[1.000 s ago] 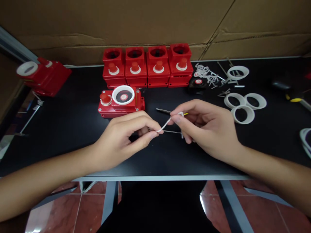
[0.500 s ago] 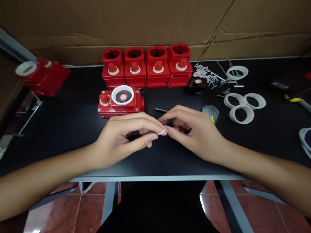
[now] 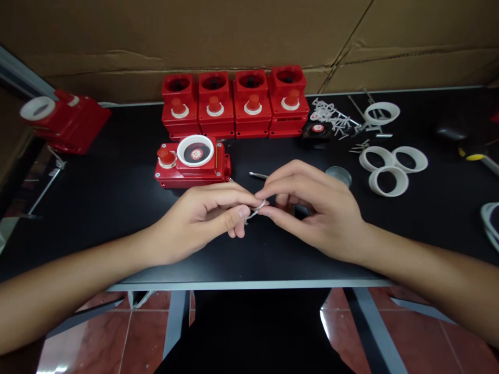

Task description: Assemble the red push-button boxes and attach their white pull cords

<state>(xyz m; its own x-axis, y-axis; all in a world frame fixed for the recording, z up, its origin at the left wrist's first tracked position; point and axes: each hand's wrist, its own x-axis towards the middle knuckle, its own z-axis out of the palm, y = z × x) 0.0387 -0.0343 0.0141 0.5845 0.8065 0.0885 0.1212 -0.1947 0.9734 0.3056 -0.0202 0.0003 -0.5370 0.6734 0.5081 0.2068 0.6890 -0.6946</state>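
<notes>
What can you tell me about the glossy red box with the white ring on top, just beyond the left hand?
The glossy red box looks plastic. A red cap in a white collar sits at its left; beside it, the white ring surrounds a dark face with a round red-and-white label. Silver screws mark its corners. It lies lengthwise on the black tabletop. The left hand hides its near right edge; contact is unclear.
</notes>
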